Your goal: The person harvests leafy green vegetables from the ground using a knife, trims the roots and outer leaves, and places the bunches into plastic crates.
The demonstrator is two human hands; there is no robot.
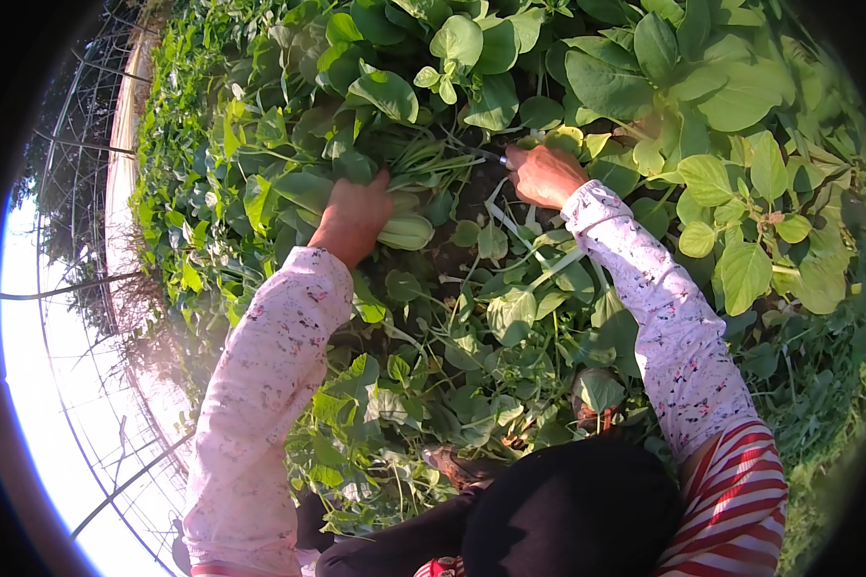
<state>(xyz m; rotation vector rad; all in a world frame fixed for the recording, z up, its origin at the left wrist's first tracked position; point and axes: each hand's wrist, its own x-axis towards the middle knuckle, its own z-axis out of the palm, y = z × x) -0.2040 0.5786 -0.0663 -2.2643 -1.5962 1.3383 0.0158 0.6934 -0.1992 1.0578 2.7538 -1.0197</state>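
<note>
My left hand (356,213) is closed around leafy greens, over their stems and leaves. A pale green cut base of a leafy vegetable (407,231) lies against that hand's right side, and a bunch of thin green stems (433,160) fans out above it. To the right, my right hand (543,173) is closed on the handle of a knife (488,154). The metal blade points left toward the thin stems and is partly hidden among them. Dark soil shows between the two hands.
Broad-leaved green plants (613,79) stand beyond and to the right. Low leaves and fallen stalks (512,317) cover the ground nearer my knees. A metal frame of bars and mesh (79,285) rises at the far left. A shoe (456,465) shows among the leaves below.
</note>
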